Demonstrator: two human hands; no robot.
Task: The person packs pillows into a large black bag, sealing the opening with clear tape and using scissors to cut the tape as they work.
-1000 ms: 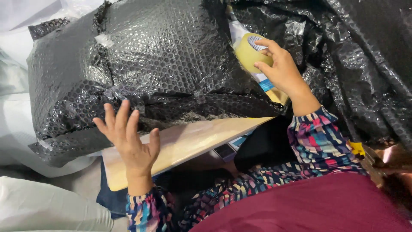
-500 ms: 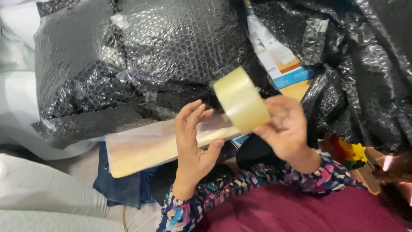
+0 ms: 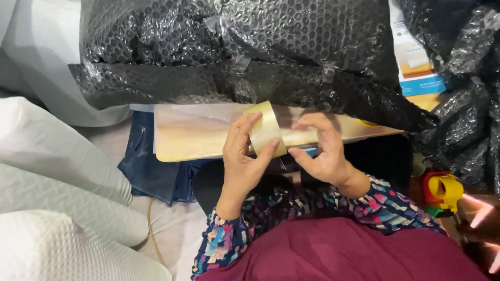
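My left hand (image 3: 244, 156) grips a roll of clear yellowish packing tape (image 3: 266, 127), held edge-on just in front of my body. My right hand (image 3: 322, 151) is at the roll's right side, fingers curled toward its edge, thumb and forefinger close to the tape. Both hands hover over a flat tan plastic-covered board (image 3: 192, 132). Behind it lies a large parcel wrapped in black bubble wrap (image 3: 234, 47), with strips of clear tape on it.
White padded bedding (image 3: 57, 177) fills the left side. Dark blue cloth (image 3: 151, 171) lies under the board. A white and blue printed box (image 3: 416, 57) sits at the upper right among more black bubble wrap (image 3: 463, 78). A red and yellow toy (image 3: 442, 190) is at the right.
My right hand brought the tape roll down from the parcel's right side to the middle. The left hand left the parcel's edge and took hold of the roll.
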